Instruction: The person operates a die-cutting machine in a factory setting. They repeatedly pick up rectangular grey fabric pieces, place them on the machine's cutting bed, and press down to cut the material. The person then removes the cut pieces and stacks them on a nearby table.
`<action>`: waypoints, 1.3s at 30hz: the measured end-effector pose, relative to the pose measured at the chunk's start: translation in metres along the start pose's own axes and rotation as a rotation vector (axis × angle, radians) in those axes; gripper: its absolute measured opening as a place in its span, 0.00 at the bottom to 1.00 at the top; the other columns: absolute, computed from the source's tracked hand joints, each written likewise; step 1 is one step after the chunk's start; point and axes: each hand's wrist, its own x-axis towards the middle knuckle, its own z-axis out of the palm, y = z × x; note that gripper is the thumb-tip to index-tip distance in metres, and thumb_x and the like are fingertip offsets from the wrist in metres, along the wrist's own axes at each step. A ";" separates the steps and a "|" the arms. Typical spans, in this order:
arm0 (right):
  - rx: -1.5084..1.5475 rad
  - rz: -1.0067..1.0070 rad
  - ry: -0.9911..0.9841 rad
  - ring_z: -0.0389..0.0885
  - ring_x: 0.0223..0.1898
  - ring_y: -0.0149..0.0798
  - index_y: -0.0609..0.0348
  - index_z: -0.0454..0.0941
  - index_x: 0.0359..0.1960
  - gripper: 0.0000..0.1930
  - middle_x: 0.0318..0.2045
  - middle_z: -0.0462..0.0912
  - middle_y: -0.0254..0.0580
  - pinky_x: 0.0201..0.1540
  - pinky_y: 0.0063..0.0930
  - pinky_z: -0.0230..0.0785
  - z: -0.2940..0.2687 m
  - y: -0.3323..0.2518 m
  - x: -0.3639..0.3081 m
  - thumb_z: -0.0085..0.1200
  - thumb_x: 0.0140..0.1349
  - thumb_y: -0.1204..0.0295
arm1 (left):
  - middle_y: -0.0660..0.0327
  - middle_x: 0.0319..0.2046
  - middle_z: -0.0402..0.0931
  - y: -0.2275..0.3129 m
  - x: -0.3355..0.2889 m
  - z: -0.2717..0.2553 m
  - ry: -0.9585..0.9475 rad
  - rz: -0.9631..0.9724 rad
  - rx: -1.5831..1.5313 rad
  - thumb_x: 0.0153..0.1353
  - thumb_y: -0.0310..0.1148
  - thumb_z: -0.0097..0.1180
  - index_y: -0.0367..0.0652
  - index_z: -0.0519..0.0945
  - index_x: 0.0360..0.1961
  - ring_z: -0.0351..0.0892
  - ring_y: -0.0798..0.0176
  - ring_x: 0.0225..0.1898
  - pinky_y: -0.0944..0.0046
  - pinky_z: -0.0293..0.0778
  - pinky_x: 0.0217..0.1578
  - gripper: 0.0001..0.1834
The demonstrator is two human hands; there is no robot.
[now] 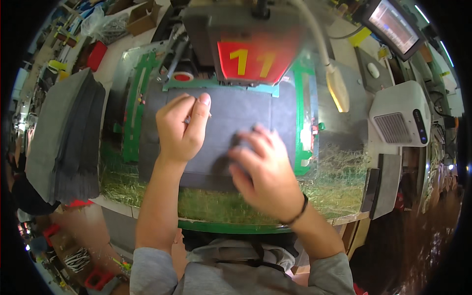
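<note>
A dark grey fabric panel (221, 123) lies flat under the head of a sewing machine (246, 29), between green-edged clear plates. Over the panel's left part my left hand (182, 128) is closed, thumb on top; whatever is inside the fingers is too small or hidden to name. To its right my right hand (263, 167), with a dark band at the wrist, hovers low over the fabric. Its fingers are bent and smeared by motion, and a dark blurred spot shows by the fingertips. Whether this hand holds anything cannot be made out.
A thick stack of dark grey fabric pieces (66, 142) stands at the left. On the right are a small white fan unit (400, 115), a mouse (373, 71) and a tilted screen (393, 27). A lamp (337, 88) on a bent neck hangs near the machine head.
</note>
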 end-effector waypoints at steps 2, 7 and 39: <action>0.191 -0.034 -0.160 0.76 0.67 0.65 0.57 0.86 0.48 0.16 0.60 0.82 0.58 0.69 0.59 0.70 -0.036 -0.028 -0.015 0.68 0.58 0.72 | 0.59 0.20 0.77 -0.001 -0.005 0.000 -0.023 -0.013 0.035 0.76 0.30 0.60 0.33 0.80 0.23 0.70 0.70 0.21 0.65 0.63 0.25 0.20; 0.124 -0.070 0.502 0.78 0.68 0.57 0.60 0.87 0.48 0.14 0.66 0.80 0.62 0.68 0.45 0.71 -0.140 -0.020 -0.014 0.63 0.59 0.77 | 0.56 0.17 0.71 0.007 0.002 0.006 0.055 0.033 -0.033 0.73 0.31 0.61 0.34 0.75 0.21 0.69 0.56 0.19 0.56 0.63 0.24 0.21; -0.058 0.141 0.526 0.87 0.47 0.54 0.63 0.85 0.44 0.09 0.49 0.88 0.53 0.52 0.42 0.80 -0.112 0.096 -0.070 0.60 0.63 0.82 | 0.53 0.18 0.64 -0.005 -0.007 0.011 -0.010 0.130 0.056 0.73 0.31 0.62 0.36 0.67 0.19 0.63 0.50 0.18 0.49 0.57 0.23 0.25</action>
